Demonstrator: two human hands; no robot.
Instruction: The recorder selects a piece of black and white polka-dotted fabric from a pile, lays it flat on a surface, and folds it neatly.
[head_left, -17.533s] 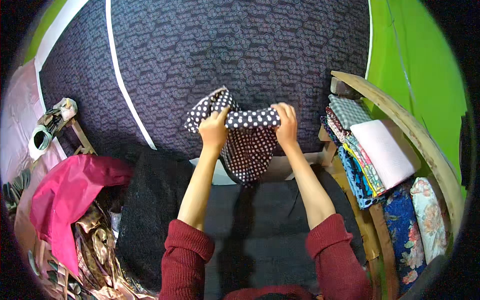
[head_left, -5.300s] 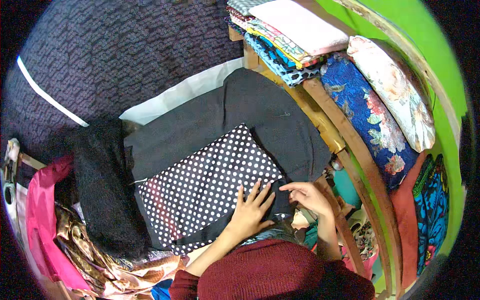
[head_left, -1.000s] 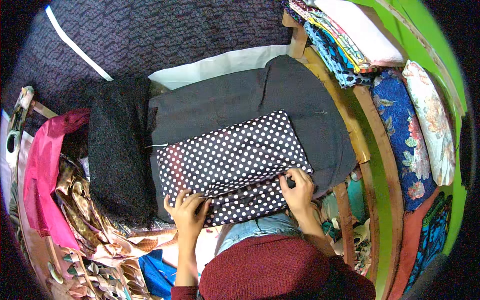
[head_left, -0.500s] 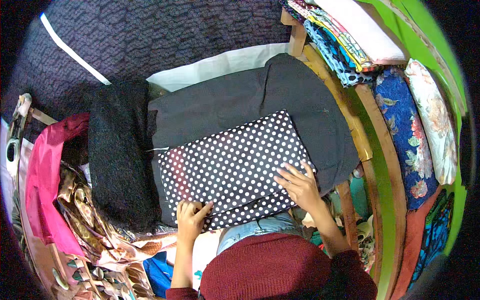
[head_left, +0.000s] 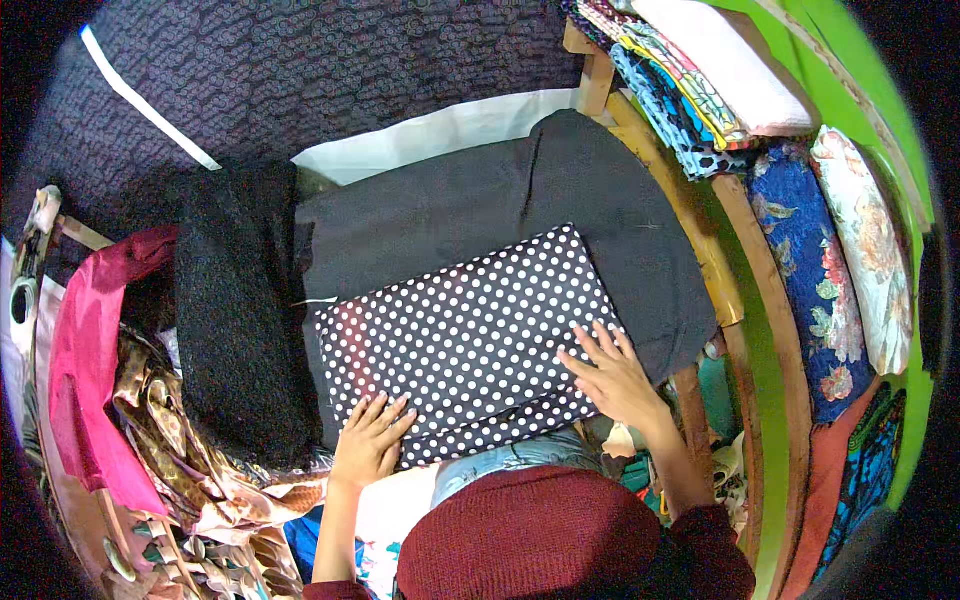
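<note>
A black cloth with white polka dots (head_left: 470, 330) lies folded into a rectangle in front of me. Its near edge shows a second dotted layer, separated by a crease. My left hand (head_left: 370, 440) rests on the near left corner, fingers outstretched over the dots. On the right part of the cloth lies my right hand (head_left: 615, 380), palm down with the fingers spread. Beneath the dotted piece is a plain dark grey cloth (head_left: 430, 225), which covers the work surface.
A fuzzy black cloth (head_left: 240, 320) hangs at the left, beside pink fabric (head_left: 90, 370) and shiny gold-brown fabric (head_left: 160, 400). Wooden rails (head_left: 745, 380) curve along the right. Beyond them are folded patterned cloths (head_left: 680, 90), a blue floral roll (head_left: 810, 280) and a white floral roll (head_left: 865, 250).
My left hand has shifted slightly left and opened from a pinch at the near edge to lie flat. My right hand has slid a little right, its fingers spread.
</note>
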